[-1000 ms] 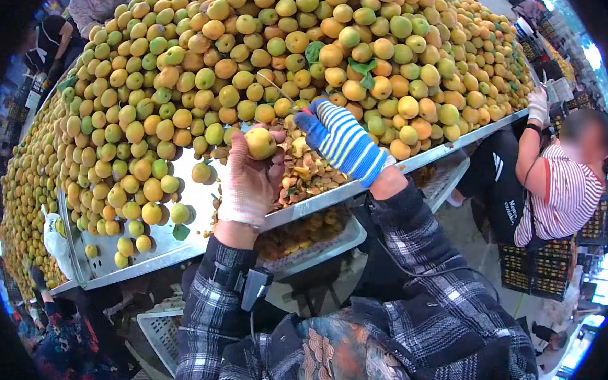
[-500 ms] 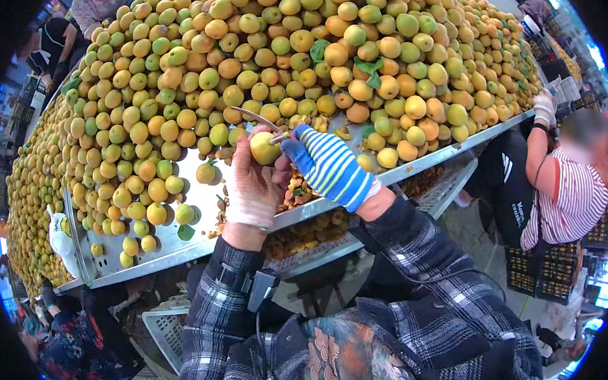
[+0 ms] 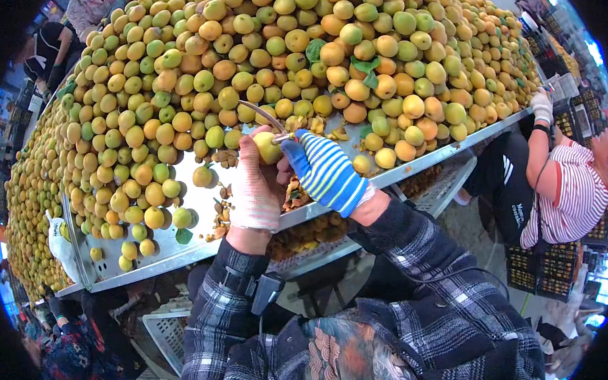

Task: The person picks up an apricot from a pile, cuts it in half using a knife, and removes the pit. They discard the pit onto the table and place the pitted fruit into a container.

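Observation:
My left hand (image 3: 256, 196), in a pale pink-and-white glove with bare fingertips, is wrapped round a yellow-green apricot (image 3: 267, 148). My right hand (image 3: 328, 173) wears a blue-and-white striped glove and grips a small curved knife (image 3: 261, 114). The knife's blade points up and to the left, above the apricot. Its handle end is mostly hidden by my right fingers, which meet the fruit's right side. Cut apricot pieces (image 3: 295, 194) lie just behind and between my hands, on the metal table (image 3: 193, 175).
A large heap of apricots (image 3: 242, 55) covers the table beyond my hands. Below the table edge stands a crate (image 3: 441, 189) with cut fruit. A white bag (image 3: 61, 247) lies at the left. A co-worker in a striped shirt (image 3: 578, 182) sits at the right; others work around.
The knife blade has tilted a little more upright over the apricot. Both hands keep their hold. The co-worker at the right has leaned further right.

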The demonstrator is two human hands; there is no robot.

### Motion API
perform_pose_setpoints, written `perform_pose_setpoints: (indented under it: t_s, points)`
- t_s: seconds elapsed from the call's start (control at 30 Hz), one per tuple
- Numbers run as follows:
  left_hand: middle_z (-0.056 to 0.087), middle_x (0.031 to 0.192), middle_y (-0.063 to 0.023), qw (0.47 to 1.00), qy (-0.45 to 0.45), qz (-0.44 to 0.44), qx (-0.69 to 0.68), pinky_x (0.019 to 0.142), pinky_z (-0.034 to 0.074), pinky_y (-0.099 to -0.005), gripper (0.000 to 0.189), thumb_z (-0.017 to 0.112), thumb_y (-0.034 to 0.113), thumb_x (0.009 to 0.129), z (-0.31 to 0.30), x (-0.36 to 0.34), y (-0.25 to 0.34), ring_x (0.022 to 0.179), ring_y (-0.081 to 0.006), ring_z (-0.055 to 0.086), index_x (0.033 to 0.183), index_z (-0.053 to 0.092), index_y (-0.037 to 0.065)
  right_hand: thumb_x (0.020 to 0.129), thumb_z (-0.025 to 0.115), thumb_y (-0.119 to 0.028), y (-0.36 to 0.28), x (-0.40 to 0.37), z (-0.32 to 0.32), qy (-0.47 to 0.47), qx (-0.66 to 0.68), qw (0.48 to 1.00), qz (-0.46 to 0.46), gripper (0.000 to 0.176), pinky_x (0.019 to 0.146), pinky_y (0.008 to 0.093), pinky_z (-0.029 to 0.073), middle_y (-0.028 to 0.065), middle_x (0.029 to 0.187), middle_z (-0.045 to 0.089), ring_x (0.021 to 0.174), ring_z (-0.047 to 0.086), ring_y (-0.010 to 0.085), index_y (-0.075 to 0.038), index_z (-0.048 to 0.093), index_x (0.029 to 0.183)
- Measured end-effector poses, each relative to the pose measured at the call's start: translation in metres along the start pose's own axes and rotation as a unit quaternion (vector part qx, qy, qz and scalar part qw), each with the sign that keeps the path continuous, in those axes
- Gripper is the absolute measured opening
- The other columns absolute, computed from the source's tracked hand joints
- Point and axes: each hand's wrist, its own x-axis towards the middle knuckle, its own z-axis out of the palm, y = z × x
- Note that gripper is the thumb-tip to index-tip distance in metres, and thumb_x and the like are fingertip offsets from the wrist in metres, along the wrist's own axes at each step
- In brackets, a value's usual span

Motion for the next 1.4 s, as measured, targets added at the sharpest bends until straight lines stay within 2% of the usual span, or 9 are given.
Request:
perform_pose_setpoints:
  t_s: [0.23, 0.3, 0.37, 0.4, 0.43, 0.67, 1.07, 1.13, 1.4]
  points:
    - [0.055, 0.095, -0.0027, 0.980, 0.080, 0.100, 0.155, 0.062, 0.046, -0.0217, 0.041, 0.050, 0.045, 0.094, 0.014, -0.005, -0.004, 0.074, -0.0102, 0.053, 0.116, 0.049, 0.010, 0.095, 0.050, -0.032, 0.031, -0.004, 0.022, 0.105, -0.182, 0.976, -0.055, 0.035, 0.053, 0.0436, 0.047, 0.0196, 0.062, 0.060, 0.058, 0.060, 0.0362, 0.001, 0.059, 0.087]
    - [0.056, 0.104, -0.0066, 0.975, 0.053, 0.108, 0.186, 0.081, 0.050, -0.0307, 0.047, 0.050, 0.046, 0.094, 0.015, -0.005, 0.000, 0.092, -0.0157, 0.056, 0.119, 0.049, 0.006, 0.095, 0.051, -0.037, 0.034, 0.000, 0.026, 0.036, 0.094, 0.993, 0.054, 0.039, 0.050, 0.0421, 0.044, 0.0166, 0.057, 0.056, 0.052, 0.056, 0.0321, 0.001, 0.060, 0.089]
    - [0.056, 0.104, -0.0064, 0.959, 0.054, 0.141, 0.239, 0.083, 0.049, -0.0310, 0.046, 0.050, 0.045, 0.095, 0.012, -0.004, 0.003, 0.094, -0.0164, 0.056, 0.120, 0.049, 0.006, 0.093, 0.049, -0.049, 0.028, 0.004, 0.022, 0.112, 0.064, 0.974, -0.184, 0.045, 0.039, 0.0367, 0.037, 0.0028, 0.050, 0.047, 0.040, 0.044, 0.0202, -0.006, 0.057, 0.083]
    - [0.056, 0.104, -0.0063, 0.939, 0.053, 0.171, 0.292, 0.085, 0.049, -0.0314, 0.046, 0.049, 0.044, 0.095, 0.012, -0.003, 0.004, 0.096, -0.0171, 0.056, 0.121, 0.049, 0.006, 0.094, 0.047, -0.051, 0.019, 0.002, 0.002, -0.077, 0.411, 0.904, 0.090, 0.044, 0.035, 0.0297, 0.031, -0.0030, 0.051, 0.040, 0.038, 0.038, 0.0127, -0.010, 0.053, 0.081]
    - [0.056, 0.104, -0.0063, 0.939, 0.051, 0.172, 0.295, 0.085, 0.049, -0.0314, 0.046, 0.049, 0.044, 0.095, 0.012, -0.003, 0.004, 0.096, -0.0171, 0.056, 0.121, 0.049, 0.006, 0.094, 0.045, -0.053, 0.011, 0.002, -0.009, -0.249, 0.661, 0.620, 0.341, 0.043, 0.032, 0.0227, 0.024, -0.0088, 0.052, 0.033, 0.037, 0.031, 0.0052, -0.013, 0.048, 0.079]
    - [0.057, 0.112, -0.0092, 0.955, -0.005, 0.193, 0.224, 0.090, 0.046, -0.0335, 0.048, 0.050, 0.042, 0.095, 0.001, 0.002, 0.002, 0.101, -0.0200, 0.056, 0.123, 0.048, 0.003, 0.093, 0.042, -0.057, 0.012, 0.002, -0.010, -0.292, 0.739, 0.513, 0.325, 0.047, 0.029, 0.0209, 0.017, -0.0091, 0.049, 0.028, 0.033, 0.024, 0.0027, -0.014, 0.042, 0.074]
    - [0.058, 0.112, -0.0128, 0.991, -0.045, 0.038, -0.123, 0.097, 0.041, -0.0447, 0.049, 0.056, 0.037, 0.092, -0.008, 0.015, 0.009, 0.108, -0.0294, 0.054, 0.125, 0.046, 0.002, 0.096, 0.044, -0.048, -0.001, -0.003, -0.012, -0.166, 0.327, 0.892, 0.264, 0.046, 0.037, 0.0237, 0.031, -0.0026, 0.053, 0.041, 0.041, 0.040, 0.0067, -0.007, 0.053, 0.077]
    - [0.058, 0.113, -0.0145, 0.991, -0.065, 0.046, -0.106, 0.097, 0.042, -0.0447, 0.051, 0.054, 0.039, 0.093, -0.009, 0.017, 0.005, 0.107, -0.0319, 0.054, 0.126, 0.043, 0.002, 0.095, 0.049, -0.043, 0.020, -0.005, 0.004, -0.034, 0.121, 0.992, 0.008, 0.046, 0.049, 0.0381, 0.043, 0.0130, 0.058, 0.055, 0.050, 0.054, 0.0235, -0.001, 0.061, 0.079]
    - [0.059, 0.112, -0.0149, 0.994, -0.081, 0.059, -0.046, 0.096, 0.043, -0.0443, 0.050, 0.052, 0.037, 0.094, 0.005, 0.012, 0.007, 0.106, -0.0311, 0.055, 0.126, 0.042, 0.001, 0.094, 0.051, -0.037, 0.016, -0.010, 0.001, 0.042, -0.030, 0.998, -0.044, 0.041, 0.060, 0.0487, 0.045, 0.0255, 0.071, 0.060, 0.069, 0.059, 0.0424, 0.001, 0.061, 0.083]
